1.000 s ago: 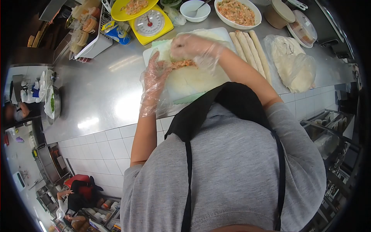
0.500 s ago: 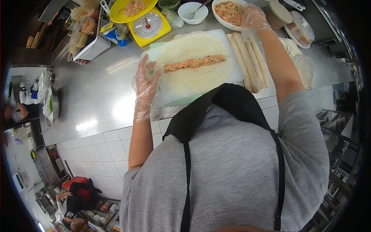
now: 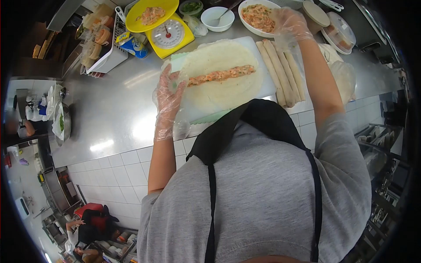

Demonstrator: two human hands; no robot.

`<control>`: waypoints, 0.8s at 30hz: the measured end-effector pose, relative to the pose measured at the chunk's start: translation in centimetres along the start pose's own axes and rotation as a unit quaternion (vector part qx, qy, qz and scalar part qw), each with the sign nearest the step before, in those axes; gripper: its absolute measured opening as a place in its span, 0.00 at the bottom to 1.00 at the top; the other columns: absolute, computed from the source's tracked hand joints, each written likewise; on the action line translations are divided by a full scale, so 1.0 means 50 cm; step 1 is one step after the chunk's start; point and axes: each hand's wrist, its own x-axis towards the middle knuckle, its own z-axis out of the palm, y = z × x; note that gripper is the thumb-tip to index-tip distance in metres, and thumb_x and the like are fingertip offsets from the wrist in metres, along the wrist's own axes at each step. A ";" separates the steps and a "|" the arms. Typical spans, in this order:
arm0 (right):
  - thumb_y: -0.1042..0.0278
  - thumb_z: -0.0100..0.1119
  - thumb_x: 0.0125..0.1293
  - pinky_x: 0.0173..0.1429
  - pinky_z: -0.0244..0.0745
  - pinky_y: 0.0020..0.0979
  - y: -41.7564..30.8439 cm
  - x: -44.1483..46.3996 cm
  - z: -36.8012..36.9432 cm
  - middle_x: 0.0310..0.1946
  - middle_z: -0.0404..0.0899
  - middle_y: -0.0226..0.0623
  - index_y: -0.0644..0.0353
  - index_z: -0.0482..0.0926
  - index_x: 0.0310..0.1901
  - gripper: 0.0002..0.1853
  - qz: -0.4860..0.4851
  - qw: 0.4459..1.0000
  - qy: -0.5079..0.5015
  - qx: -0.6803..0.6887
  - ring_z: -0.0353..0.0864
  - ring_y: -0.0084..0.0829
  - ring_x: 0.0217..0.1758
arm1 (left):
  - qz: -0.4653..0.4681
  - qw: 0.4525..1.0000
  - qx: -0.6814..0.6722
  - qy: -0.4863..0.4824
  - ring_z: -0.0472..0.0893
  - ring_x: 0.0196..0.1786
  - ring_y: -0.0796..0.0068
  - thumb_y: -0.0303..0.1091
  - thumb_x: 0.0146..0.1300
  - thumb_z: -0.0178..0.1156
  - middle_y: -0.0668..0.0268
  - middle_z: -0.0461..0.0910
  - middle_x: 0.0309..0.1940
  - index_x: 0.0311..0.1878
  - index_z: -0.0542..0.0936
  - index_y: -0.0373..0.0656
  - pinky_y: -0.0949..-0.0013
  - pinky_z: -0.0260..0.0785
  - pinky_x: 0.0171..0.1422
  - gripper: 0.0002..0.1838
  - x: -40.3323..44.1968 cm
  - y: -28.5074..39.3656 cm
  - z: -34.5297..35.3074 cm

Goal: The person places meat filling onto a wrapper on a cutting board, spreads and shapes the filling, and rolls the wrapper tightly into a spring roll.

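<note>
My left hand (image 3: 170, 96), in a clear plastic glove, rests at the left edge of a thin round wrapper sheet (image 3: 219, 55) with its fingers apart. A long strip of orange-pink minced filling (image 3: 221, 75) lies across the sheet, its left end close to my left fingers. The sheet is spread on a white cutting board (image 3: 264, 90). My gloved right hand (image 3: 293, 24) is at the right rim of a white bowl (image 3: 250, 30) of the same filling (image 3: 258, 16). Its fingers are curled, and what they hold is hidden. Several finished rolls (image 3: 280, 72) lie side by side right of the sheet.
Behind the board stand a yellow kitchen scale (image 3: 168, 34) with filling on its yellow pan (image 3: 133, 25), a blue-yellow can (image 3: 133, 45) and a small white bowl (image 3: 218, 19) with a spoon. Lidded containers (image 3: 338, 33) stand at right, a white basket (image 3: 109, 61) at left. Another person (image 3: 83, 230) sits farther off.
The view has shifted slightly. My right hand stays by the filling bowl's right rim and my left hand stays at the sheet's left edge. The filling strip looks unchanged.
</note>
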 end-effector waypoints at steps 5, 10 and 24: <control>0.68 0.56 0.64 0.51 0.73 0.29 -0.014 -0.067 0.005 0.41 0.82 0.35 0.61 0.78 0.48 0.12 -0.030 0.887 0.097 0.450 0.80 0.30 0.45 | -0.044 0.997 0.060 -0.029 0.76 0.53 0.70 0.31 0.55 0.67 0.61 0.79 0.48 0.66 0.63 0.45 0.64 0.66 0.60 0.35 0.003 0.035 0.017; 0.72 0.62 0.57 0.47 0.73 0.33 -0.125 -0.143 0.014 0.33 0.79 0.36 0.61 0.80 0.37 0.06 -0.241 0.889 0.051 0.385 0.79 0.34 0.40 | -0.001 0.997 0.063 -0.044 0.78 0.51 0.63 0.31 0.53 0.68 0.57 0.80 0.47 0.65 0.65 0.45 0.64 0.69 0.57 0.35 0.019 0.065 0.057; 0.61 0.60 0.55 0.49 0.67 0.40 -0.240 -0.186 0.084 0.32 0.76 0.36 0.58 0.78 0.30 0.09 -0.306 0.938 0.023 0.163 0.76 0.37 0.46 | -0.032 0.999 0.032 -0.027 0.78 0.53 0.65 0.31 0.55 0.66 0.56 0.79 0.48 0.66 0.64 0.45 0.65 0.67 0.59 0.34 -0.008 0.021 0.030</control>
